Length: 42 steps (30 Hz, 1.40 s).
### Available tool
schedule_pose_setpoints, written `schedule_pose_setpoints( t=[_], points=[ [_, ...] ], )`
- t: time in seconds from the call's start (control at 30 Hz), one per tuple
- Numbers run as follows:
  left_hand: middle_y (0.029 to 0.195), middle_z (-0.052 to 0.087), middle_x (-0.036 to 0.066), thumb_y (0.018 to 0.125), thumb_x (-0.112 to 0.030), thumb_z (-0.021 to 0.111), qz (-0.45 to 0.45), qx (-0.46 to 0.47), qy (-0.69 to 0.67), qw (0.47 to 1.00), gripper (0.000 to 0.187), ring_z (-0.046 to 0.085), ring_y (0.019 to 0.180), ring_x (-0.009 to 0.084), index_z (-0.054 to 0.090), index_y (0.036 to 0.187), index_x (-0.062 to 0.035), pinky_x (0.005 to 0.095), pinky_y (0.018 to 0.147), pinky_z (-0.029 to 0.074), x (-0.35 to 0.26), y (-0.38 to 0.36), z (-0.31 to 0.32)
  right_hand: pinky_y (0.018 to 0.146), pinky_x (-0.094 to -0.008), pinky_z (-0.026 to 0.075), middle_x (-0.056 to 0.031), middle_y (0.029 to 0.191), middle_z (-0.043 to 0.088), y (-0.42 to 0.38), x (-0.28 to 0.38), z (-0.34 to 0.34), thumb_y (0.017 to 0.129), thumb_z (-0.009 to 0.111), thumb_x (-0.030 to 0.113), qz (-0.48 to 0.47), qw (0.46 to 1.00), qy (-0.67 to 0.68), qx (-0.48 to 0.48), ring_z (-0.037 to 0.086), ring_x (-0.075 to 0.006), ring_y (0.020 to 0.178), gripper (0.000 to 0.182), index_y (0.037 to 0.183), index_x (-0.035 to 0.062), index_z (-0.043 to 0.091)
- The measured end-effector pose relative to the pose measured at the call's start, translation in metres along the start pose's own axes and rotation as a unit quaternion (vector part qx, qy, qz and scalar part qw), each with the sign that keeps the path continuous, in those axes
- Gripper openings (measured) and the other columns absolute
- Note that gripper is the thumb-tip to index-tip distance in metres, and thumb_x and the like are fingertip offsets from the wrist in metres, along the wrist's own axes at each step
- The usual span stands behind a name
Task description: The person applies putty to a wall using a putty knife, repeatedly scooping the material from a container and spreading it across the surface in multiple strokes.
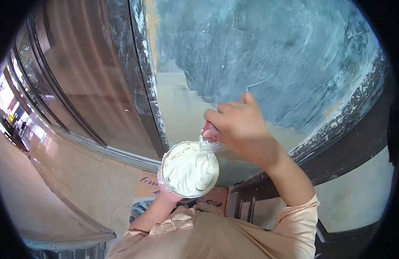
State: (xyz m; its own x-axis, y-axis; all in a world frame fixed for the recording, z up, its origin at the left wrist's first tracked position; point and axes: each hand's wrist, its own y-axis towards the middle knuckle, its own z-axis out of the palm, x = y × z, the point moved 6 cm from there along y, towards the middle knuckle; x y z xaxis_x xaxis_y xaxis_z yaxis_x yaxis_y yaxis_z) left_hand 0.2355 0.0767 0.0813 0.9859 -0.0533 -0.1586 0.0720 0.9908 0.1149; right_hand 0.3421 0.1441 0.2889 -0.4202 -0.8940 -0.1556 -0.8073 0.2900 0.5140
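Note:
My left hand [168, 193] holds a round tub [190, 169] of thick white paste from below and the side, its fingers mostly hidden by the tub. My right hand [237, 122] is closed around the red handle of a putty knife [210, 137]. The knife's paste-covered blade is at the tub's upper right rim. Behind them stands a panel [251, 52] with smeared blue-grey filler. Its left and lower parts show a smooth beige surface [178, 99].
A dark frame spotted with white [145, 77] borders the panel's left side. Brown glass doors [78, 77] stand further left above a tiled floor [87, 168]. Printed cardboard [146, 186] lies below the tub. A dark curved frame [337, 146] runs at the right.

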Motion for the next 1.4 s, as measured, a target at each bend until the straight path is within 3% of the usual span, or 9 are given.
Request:
schedule_pose_setpoints(
  t=[0.47,0.53,0.67,0.7,0.8,0.93,1.0,1.2,1.4],
  points=[
    [0.147,0.037,0.019,0.098,-0.046,0.032,-0.044,-0.014,0.040,0.998,0.064,0.038,0.135,0.0344,0.034,0.144,-0.0014,0.0509,0.113,0.029,-0.055,-0.010,-0.033,0.072,-0.0406,0.050,-0.0129,0.101,0.063,-0.122,0.000,0.128,0.079,0.069,0.011,0.325,0.902,0.270,-0.094,0.063,-0.0314,0.085,0.037,0.114,0.0091,0.060],
    [0.141,0.045,0.017,0.098,-0.033,0.040,0.087,0.151,0.283,0.943,0.052,0.048,0.127,0.0321,0.037,0.140,-0.0009,0.0480,0.107,0.039,-0.069,-0.014,0.010,0.072,-0.0373,0.051,-0.0132,0.101,0.064,-0.138,0.007,0.160,0.083,0.066,0.009,0.332,0.903,0.257,-0.091,0.064,-0.0295,0.087,0.036,0.118,0.0087,0.058],
    [0.141,0.046,0.017,0.099,-0.041,0.034,-0.044,-0.014,0.188,0.981,0.058,0.046,0.128,0.0326,0.039,0.139,-0.0004,0.0504,0.108,0.037,-0.085,-0.009,-0.051,0.060,-0.0271,0.051,-0.0090,0.090,0.064,-0.162,0.017,0.233,0.092,0.061,0.010,0.495,0.757,0.415,-0.094,0.062,-0.0117,0.070,0.024,0.112,0.0029,0.050],
    [0.138,0.048,0.017,0.099,-0.038,0.033,0.116,0.092,0.542,0.827,0.054,0.051,0.124,0.0310,0.040,0.138,0.0001,0.0480,0.104,0.043,-0.097,-0.009,-0.034,0.056,-0.0258,0.049,-0.0081,0.088,0.064,-0.167,0.018,0.244,0.093,0.061,0.015,0.518,0.676,0.501,-0.157,0.061,-0.0115,0.066,0.025,0.112,0.0046,0.049],
    [0.138,0.049,0.017,0.100,-0.037,0.032,-0.069,-0.058,0.133,0.987,0.053,0.052,0.122,0.0296,0.040,0.138,-0.0009,0.0462,0.103,0.044,-0.099,-0.002,-0.047,0.051,-0.0248,0.046,-0.0061,0.086,0.064,-0.183,0.012,0.253,0.095,0.058,0.021,0.558,0.533,0.578,-0.266,0.060,-0.0120,0.060,0.022,0.110,0.0073,0.049],
    [0.141,0.046,0.016,0.100,-0.042,0.029,0.005,0.104,0.313,0.944,0.056,0.048,0.127,0.0309,0.040,0.139,-0.0032,0.0478,0.108,0.038,-0.114,-0.007,-0.034,0.047,-0.0243,0.044,-0.0034,0.084,0.064,-0.206,0.002,0.243,0.099,0.052,0.029,0.601,0.421,0.583,-0.349,0.059,-0.0115,0.057,0.020,0.109,0.0120,0.050],
    [0.143,0.043,0.017,0.099,-0.044,0.029,-0.002,0.087,0.430,0.898,0.059,0.045,0.129,0.0317,0.037,0.141,-0.0031,0.0482,0.110,0.035,-0.115,-0.004,-0.044,0.046,-0.0239,0.044,-0.0025,0.081,0.063,-0.220,-0.005,0.229,0.099,0.051,0.034,0.598,0.414,0.571,-0.381,0.058,-0.0108,0.056,0.023,0.109,0.0126,0.051],
    [0.143,0.043,0.018,0.099,-0.041,0.028,-0.111,-0.060,0.106,0.986,0.057,0.044,0.130,0.0335,0.039,0.139,-0.0021,0.0483,0.110,0.035,-0.091,0.004,-0.070,0.042,-0.0209,0.041,-0.0016,0.078,0.062,-0.222,-0.055,0.163,0.100,0.049,0.036,0.591,0.445,0.489,-0.463,0.055,-0.0081,0.051,0.027,0.109,0.0115,0.053],
    [0.143,0.043,0.016,0.097,-0.044,0.030,-0.102,-0.004,0.176,0.979,0.059,0.043,0.131,0.0335,0.040,0.139,-0.0039,0.0502,0.109,0.036,-0.069,-0.004,-0.055,0.042,-0.0229,0.042,-0.0021,0.078,0.062,-0.208,-0.093,0.159,0.101,0.045,0.038,0.530,0.500,0.505,-0.462,0.054,-0.0090,0.047,0.031,0.109,0.0096,0.051]
  ],
)
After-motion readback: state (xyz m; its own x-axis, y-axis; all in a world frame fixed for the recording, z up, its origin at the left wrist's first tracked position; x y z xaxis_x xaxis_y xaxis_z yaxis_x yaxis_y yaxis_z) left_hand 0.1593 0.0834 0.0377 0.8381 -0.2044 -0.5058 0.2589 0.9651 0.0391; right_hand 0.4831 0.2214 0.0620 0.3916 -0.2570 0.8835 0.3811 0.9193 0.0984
